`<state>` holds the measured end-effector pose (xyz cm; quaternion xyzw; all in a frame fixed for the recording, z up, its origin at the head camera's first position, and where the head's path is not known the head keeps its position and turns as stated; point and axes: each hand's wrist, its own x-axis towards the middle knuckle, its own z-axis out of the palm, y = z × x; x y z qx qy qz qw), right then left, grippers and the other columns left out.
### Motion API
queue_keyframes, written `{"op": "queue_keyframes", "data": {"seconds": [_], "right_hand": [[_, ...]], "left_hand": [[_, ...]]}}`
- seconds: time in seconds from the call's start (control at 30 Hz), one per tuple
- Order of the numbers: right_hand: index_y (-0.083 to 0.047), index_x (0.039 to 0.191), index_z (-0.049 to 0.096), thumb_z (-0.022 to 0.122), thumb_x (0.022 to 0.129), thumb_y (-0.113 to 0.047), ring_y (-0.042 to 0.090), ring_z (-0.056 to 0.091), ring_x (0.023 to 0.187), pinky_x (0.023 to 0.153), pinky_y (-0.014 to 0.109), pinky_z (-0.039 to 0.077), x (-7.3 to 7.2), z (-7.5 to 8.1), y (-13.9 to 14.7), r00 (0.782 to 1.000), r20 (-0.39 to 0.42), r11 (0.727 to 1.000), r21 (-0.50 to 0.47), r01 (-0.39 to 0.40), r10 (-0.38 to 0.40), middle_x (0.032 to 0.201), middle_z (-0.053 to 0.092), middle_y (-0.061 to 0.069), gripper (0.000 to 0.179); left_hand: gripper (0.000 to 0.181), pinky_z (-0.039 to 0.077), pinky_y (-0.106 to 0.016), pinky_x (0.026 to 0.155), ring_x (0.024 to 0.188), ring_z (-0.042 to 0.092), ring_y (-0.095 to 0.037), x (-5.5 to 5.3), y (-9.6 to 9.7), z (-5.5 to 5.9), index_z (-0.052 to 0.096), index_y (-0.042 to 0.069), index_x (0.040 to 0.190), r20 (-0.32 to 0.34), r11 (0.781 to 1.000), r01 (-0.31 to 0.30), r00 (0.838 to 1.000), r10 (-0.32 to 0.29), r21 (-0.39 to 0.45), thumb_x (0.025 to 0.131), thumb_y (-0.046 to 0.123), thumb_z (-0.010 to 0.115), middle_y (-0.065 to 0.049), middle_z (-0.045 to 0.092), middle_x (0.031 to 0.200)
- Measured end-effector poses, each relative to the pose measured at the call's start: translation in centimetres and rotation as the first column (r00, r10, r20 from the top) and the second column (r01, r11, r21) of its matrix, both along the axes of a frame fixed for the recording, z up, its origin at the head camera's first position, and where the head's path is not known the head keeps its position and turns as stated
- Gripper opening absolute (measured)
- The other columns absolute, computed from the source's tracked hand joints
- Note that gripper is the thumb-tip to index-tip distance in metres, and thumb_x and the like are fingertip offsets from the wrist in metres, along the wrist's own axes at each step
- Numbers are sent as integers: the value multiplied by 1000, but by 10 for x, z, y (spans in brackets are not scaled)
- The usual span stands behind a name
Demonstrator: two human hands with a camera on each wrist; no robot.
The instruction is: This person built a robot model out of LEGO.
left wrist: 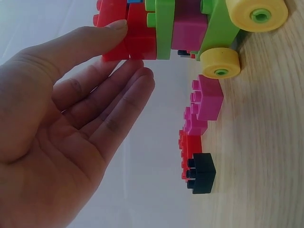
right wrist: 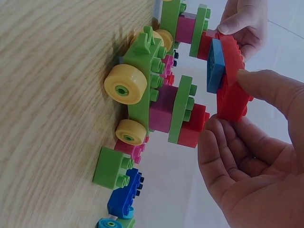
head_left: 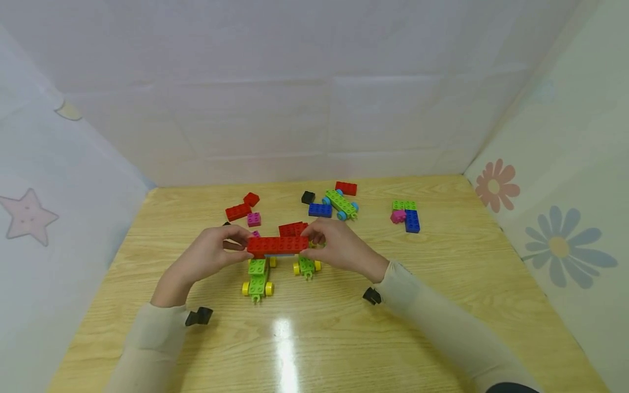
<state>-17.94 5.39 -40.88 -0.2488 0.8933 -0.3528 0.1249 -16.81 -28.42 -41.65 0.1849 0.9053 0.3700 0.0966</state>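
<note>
A long red brick bar (head_left: 277, 245) spans between both hands, its studs facing up. My left hand (head_left: 213, 250) pinches its left end between thumb and fingers. At the other end, my right hand (head_left: 341, 245) pinches it the same way. A blue brick (right wrist: 216, 65) sits under the bar's middle. Below stand two green wheeled bases with yellow wheels, the left base (head_left: 257, 284) and the right base (head_left: 307, 266), each stacked with purple, green and red bricks. In the right wrist view, the bar's right end is apart from the red brick (right wrist: 194, 130) topping the nearer stack.
Behind the hands lie red bricks (head_left: 238, 212), a pink brick (head_left: 253, 219), a black brick (head_left: 308, 197), a blue brick (head_left: 320, 210) and a green base with blue wheels (head_left: 340, 203). Farther right, a blue brick (head_left: 412, 221) lies beside green and pink ones. Cloth walls enclose the table.
</note>
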Motion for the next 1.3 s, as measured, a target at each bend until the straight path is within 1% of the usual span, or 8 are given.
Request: {"op": "queue_keyframes", "data": {"seconds": [0.13, 0.23, 0.47, 0.63, 0.77, 0.93, 1.13, 1.3], "right_hand": [[-13, 130, 78, 87, 100, -30, 17, 71, 104, 95, 35, 62, -1, -2, 0, 1000, -9, 1000, -5, -5, 5, 117, 76, -2, 35], [-14, 127, 79, 87, 101, -30, 15, 70, 103, 94, 33, 61, -1, -4, 0, 1000, -12, 1000, -15, -12, 12, 116, 76, -2, 33], [-13, 126, 78, 88, 100, -27, 24, 73, 108, 95, 34, 61, 0, -5, 1, 1000, -4, 999, -41, -6, 6, 117, 75, 0, 32], [-13, 127, 78, 87, 100, -28, 22, 73, 107, 94, 32, 61, 0, -8, 0, 1000, 0, 999, -37, -6, 6, 117, 75, -1, 32], [-13, 128, 78, 87, 100, -29, 21, 72, 106, 94, 33, 61, 0, -7, -1, 1000, 2, 999, -35, -5, 5, 118, 75, -1, 33], [-12, 131, 77, 86, 101, -28, 26, 73, 110, 96, 35, 61, -1, -8, -2, 1000, 10, 999, -50, -5, 6, 121, 75, 0, 34], [-12, 131, 77, 87, 101, -26, 22, 73, 108, 96, 34, 62, 0, -8, -2, 1000, 1, 998, -57, 6, -6, 122, 75, 1, 35], [-12, 132, 77, 87, 100, -26, 22, 73, 108, 95, 35, 62, 0, -6, -2, 1000, -1, 998, -56, 16, -16, 120, 76, 0, 36]], "left_hand": [[32, 67, -53, 102, 117, 78, -35, -1, 0, 0, 77, 8, 129, -8, 1000, 15, 1000, -15, -10, 100, 15, 86, -11, 78, 125], [31, 67, -53, 102, 116, 78, -34, -2, 0, 1, 77, 9, 128, -9, 999, 24, 1000, -24, -24, 99, 14, 86, -9, 79, 123], [30, 67, -53, 101, 116, 78, -34, -2, 0, 5, 78, 10, 127, -23, 998, 53, 998, -54, -42, 100, 17, 86, -8, 79, 122], [31, 68, -51, 100, 116, 79, -34, 1, 3, 8, 77, 6, 129, 18, 998, 33, 999, -32, -45, 100, 16, 85, -12, 79, 123], [34, 68, -53, 100, 116, 79, -36, 2, 4, 8, 76, 6, 132, 5, 998, 17, 1000, -17, -55, 100, 14, 85, -14, 78, 128], [37, 66, -54, 103, 119, 78, -33, 3, 0, 4, 77, 11, 136, -15, 999, 32, 999, -32, -5, 100, 13, 85, -11, 77, 135], [32, 68, -44, 99, 115, 80, -32, 0, -4, 2, 79, 9, 132, -8, 997, 57, 998, -57, 61, 101, 13, 85, -12, 77, 133], [33, 69, -38, 97, 118, 79, -35, -1, -3, 2, 78, 6, 132, 3, 995, 72, 997, -72, 75, 101, 14, 85, -16, 76, 135]]}}
